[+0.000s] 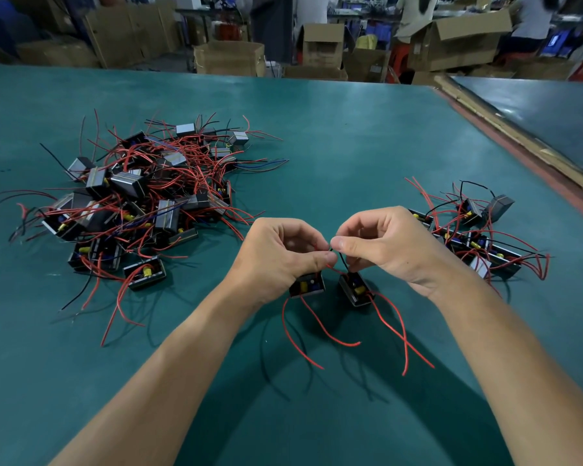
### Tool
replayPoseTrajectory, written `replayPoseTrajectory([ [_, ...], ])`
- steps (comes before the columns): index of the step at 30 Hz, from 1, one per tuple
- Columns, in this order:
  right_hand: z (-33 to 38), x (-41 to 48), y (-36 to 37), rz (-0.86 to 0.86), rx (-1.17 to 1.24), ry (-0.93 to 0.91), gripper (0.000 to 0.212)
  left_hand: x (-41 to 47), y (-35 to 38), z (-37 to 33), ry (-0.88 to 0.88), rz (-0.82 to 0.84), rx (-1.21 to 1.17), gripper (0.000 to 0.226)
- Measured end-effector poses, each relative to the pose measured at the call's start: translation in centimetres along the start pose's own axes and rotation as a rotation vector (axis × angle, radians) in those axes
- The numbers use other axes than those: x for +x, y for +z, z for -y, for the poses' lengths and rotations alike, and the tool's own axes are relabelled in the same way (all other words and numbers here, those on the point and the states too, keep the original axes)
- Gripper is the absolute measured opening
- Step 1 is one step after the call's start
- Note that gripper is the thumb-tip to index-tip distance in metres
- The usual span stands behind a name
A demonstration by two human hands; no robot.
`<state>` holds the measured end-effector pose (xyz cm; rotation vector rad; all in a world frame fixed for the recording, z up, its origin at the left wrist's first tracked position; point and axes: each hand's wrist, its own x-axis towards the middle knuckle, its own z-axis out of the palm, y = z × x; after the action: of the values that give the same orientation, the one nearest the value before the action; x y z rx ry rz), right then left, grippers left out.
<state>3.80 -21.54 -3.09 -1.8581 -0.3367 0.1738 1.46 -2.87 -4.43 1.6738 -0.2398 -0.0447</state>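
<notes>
Two small black open boxes with yellow and blue parts inside hang just above the green table: one box (307, 286) under my left hand (276, 257), the other box (355, 289) under my right hand (387, 245). Red wires (320, 326) trail from both toward me. My left thumb and fingers pinch a red wire end at the middle. My right thumb and forefinger pinch a thin black wire (342, 260) that rises from the right box. The two pinches meet fingertip to fingertip.
A big tangled pile of the same boxes with red and black wires (138, 200) lies at the left. A smaller group (475, 237) sits at the right near the table's edge (519, 153). Cardboard cartons (229, 57) and people stand beyond the table.
</notes>
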Motion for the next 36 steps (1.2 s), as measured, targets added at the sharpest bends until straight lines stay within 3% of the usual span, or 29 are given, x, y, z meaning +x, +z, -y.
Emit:
replayPoseTrajectory([
  [14,0.60,-0.49,0.23,0.085,0.114,-0.027,0.017,0.07,0.13,0.45,-0.078,0.103,0.025,0.010],
  [24,0.57,-0.51,-0.06,0.095,0.091,0.006,0.019,-0.11,0.44,0.13,-0.045,0.012,0.009,0.030],
  [36,0.70,-0.47,0.17,0.059,0.063,0.041,0.019,0.06,0.26,-0.25,-0.098,0.077,-0.018,0.014],
])
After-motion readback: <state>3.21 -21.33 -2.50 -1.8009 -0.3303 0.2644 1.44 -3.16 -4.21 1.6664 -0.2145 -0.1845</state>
